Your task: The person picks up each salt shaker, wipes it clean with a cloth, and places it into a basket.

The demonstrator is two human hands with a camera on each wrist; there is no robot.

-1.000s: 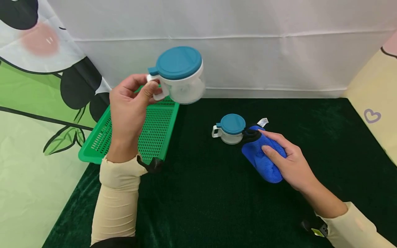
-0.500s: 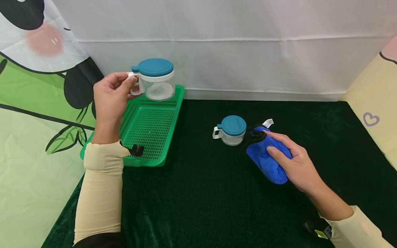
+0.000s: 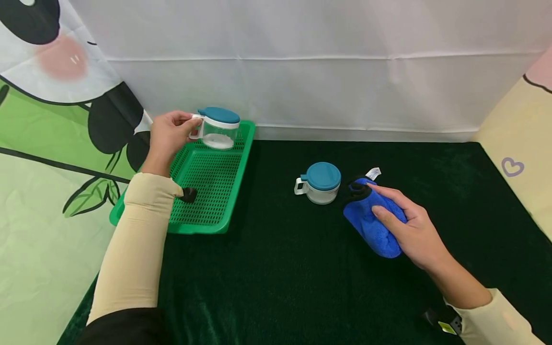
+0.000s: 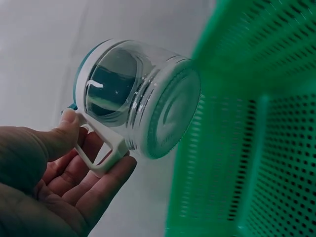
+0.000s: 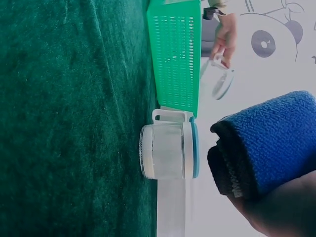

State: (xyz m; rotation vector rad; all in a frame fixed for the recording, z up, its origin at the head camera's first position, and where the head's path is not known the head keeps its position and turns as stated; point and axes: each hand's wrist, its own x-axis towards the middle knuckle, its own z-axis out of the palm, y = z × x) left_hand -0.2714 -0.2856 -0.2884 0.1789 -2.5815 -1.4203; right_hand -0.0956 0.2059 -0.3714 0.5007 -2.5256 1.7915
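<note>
My left hand [image 3: 170,136] pinches the white handle of a clear glass jar [image 3: 219,136] with a blue lid, held over the far end of a green perforated basket [image 3: 230,201]. In the left wrist view the thumb presses the top of the handle and the jar's round base [image 4: 173,108] faces the basket wall. A second, matching jar [image 3: 321,184] stands upright on the dark green cloth, its handle pointing left. To the right of it, my right hand [image 3: 409,225] grips a folded blue towel [image 3: 375,220] with black edging, raised above the cloth in the right wrist view.
The dark green cloth [image 3: 276,278] covers the table. A white backdrop [image 3: 319,96] rises behind it, and printed panels stand at the left [image 3: 64,182] and right. The basket sits at the table's left side against the panel.
My left hand has carried the jar left and then down, from up near the backdrop to low over the basket's far end. The right hand with the towel has hardly moved.
</note>
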